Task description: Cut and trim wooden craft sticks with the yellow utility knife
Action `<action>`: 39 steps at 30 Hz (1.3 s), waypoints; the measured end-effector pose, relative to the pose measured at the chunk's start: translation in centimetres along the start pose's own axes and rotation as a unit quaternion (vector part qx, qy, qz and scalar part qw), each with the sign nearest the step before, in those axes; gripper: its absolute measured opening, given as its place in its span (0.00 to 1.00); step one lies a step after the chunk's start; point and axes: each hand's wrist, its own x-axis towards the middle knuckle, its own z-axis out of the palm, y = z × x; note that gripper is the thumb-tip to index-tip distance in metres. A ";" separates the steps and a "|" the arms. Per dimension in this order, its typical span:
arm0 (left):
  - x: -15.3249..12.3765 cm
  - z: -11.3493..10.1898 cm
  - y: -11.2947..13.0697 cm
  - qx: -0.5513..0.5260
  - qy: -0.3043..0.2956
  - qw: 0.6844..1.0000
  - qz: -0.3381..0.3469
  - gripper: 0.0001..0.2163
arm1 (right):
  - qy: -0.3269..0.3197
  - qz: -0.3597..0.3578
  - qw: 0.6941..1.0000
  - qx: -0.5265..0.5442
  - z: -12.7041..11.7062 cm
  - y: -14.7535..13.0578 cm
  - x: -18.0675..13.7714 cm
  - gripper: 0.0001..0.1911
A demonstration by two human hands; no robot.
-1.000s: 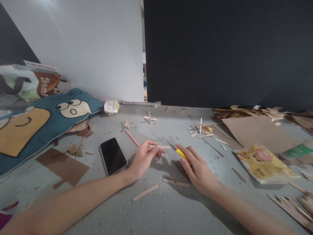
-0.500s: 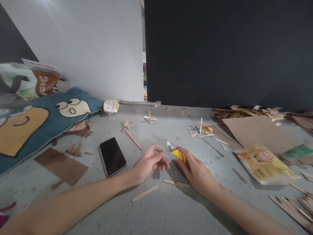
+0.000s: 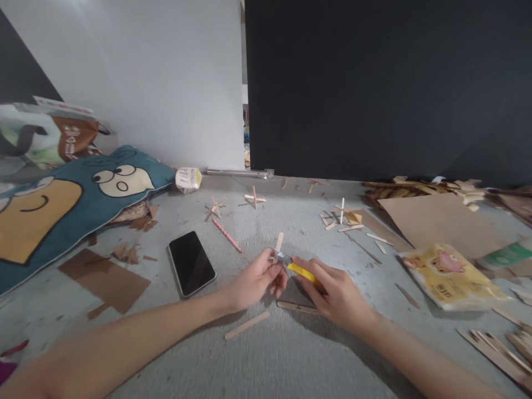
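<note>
My right hand (image 3: 338, 291) is wrapped round a yellow utility knife (image 3: 305, 272), its metal tip pointing left toward my other hand. Between the thumb and fingers of my left hand (image 3: 260, 280) a short wooden craft stick (image 3: 279, 242) is pinched, its upper end sticking up. The knife's tip meets or overlaps the stick near my left fingertips; whether it touches I cannot tell. Below the hands lie a craft stick (image 3: 247, 325) and a second, marked stick (image 3: 297, 307), partly hidden by my right hand.
A phone (image 3: 192, 264) and a pink striped pencil-like rod (image 3: 226, 235) lie left of my hands. Crossed stick pieces (image 3: 255, 198) stand farther back. On the right are a yellow packet (image 3: 453, 277) and brown cardboard (image 3: 440, 221); a teal cushion (image 3: 124, 185) lies left.
The knife has swung level and its tip has come to my left fingers. A craft stick now shows plainly in my left hand, whose fingers have closed.
</note>
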 end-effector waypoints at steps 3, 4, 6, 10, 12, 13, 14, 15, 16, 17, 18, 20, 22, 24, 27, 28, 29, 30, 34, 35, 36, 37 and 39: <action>0.0 0.0 0.2 0.003 -0.005 1.000 -0.023 0.13 | 0.010 -0.038 0.999 0.006 -0.2 0.3 0.1 0.20; 0.0 0.0 0.1 0.002 -0.005 0.999 -0.033 0.12 | 0.011 -0.052 0.999 0.003 -0.3 0.4 0.1 0.21; 0.0 -0.1 0.1 0.000 -0.007 0.999 -0.044 0.12 | 0.009 -0.075 0.997 -0.008 -0.4 0.6 0.2 0.23; 0.1 -0.1 0.2 0.013 -0.013 0.998 -0.054 0.12 | 0.003 -0.088 0.996 -0.028 -0.5 1.0 0.2 0.24; 0.0 -0.1 0.2 0.033 -0.015 0.998 -0.056 0.14 | 0.004 -0.089 0.995 -0.040 -0.5 1.1 0.2 0.23; 0.0 -0.1 0.2 0.041 -0.016 0.997 -0.055 0.15 | 0.003 -0.088 0.995 -0.044 -0.5 1.2 0.2 0.22; 0.0 -0.2 0.3 0.048 -0.015 0.997 -0.054 0.16 | 0.004 -0.087 0.995 -0.048 -0.4 1.2 0.1 0.22; -0.1 -0.2 0.3 0.053 -0.015 0.997 -0.053 0.16 | 0.005 -0.087 0.995 -0.050 -0.4 1.3 0.1 0.22; -0.2 -0.2 0.3 0.056 -0.013 0.997 -0.054 0.17 | 0.006 -0.087 0.995 -0.051 -0.4 1.3 0.1 0.23; -0.2 -0.2 0.3 0.056 -0.010 0.997 -0.056 0.17 | 0.006 -0.086 0.995 -0.051 -0.4 1.4 0.1 0.23; -0.2 -0.1 0.3 0.054 -0.008 0.997 -0.060 0.17 | 0.005 -0.085 0.995 -0.050 -0.4 1.4 0.1 0.23; -0.3 -0.1 0.4 0.044 -0.003 0.997 -0.068 0.17 | 0.001 -0.083 0.996 -0.045 -0.5 1.4 0.0 0.24; -0.4 0.0 0.4 0.037 0.004 0.997 -0.075 0.17 | -0.005 -0.083 0.996 -0.038 -0.5 1.4 0.0 0.24; -0.4 0.0 0.4 0.045 0.011 0.996 -0.078 0.17 | -0.006 -0.087 0.995 -0.039 -0.6 1.4 0.0 0.24; -0.4 0.0 0.3 0.067 0.018 0.995 -0.075 0.17 | -0.001 -0.092 0.994 -0.052 -0.5 1.3 -0.1 0.23; -0.4 0.0 0.3 0.069 0.018 0.995 -0.074 0.17 | 0.000 -0.092 0.994 -0.056 -0.5 1.3 -0.1 0.23; -0.4 0.0 0.2 0.068 0.016 0.995 -0.072 0.17 | 0.001 -0.091 0.994 -0.059 -0.4 1.3 -0.1 0.23; -0.3 -0.1 0.3 0.064 0.013 0.995 -0.070 0.17 | 0.002 -0.089 0.994 -0.062 -0.4 1.3 -0.1 0.23; -0.2 -0.2 0.6 0.061 0.002 0.995 -0.074 0.19 | 0.004 -0.089 0.993 -0.075 -0.4 1.4 -0.1 0.23; -0.2 -0.2 0.6 0.061 0.001 0.995 -0.078 0.19 | 0.004 -0.088 0.993 -0.078 -0.4 1.4 -0.1 0.23; -0.2 -0.2 0.7 0.060 -0.001 0.995 -0.082 0.19 | 0.003 -0.088 0.993 -0.080 -0.4 1.4 -0.1 0.23; -0.2 -0.2 0.7 0.056 -0.002 0.995 -0.085 0.19 | 0.003 -0.088 0.993 -0.082 -0.5 1.4 0.0 0.24; -0.2 -0.2 0.5 0.046 0.006 0.996 -0.082 0.19 | 0.003 -0.090 0.993 -0.083 -0.5 1.3 0.0 0.24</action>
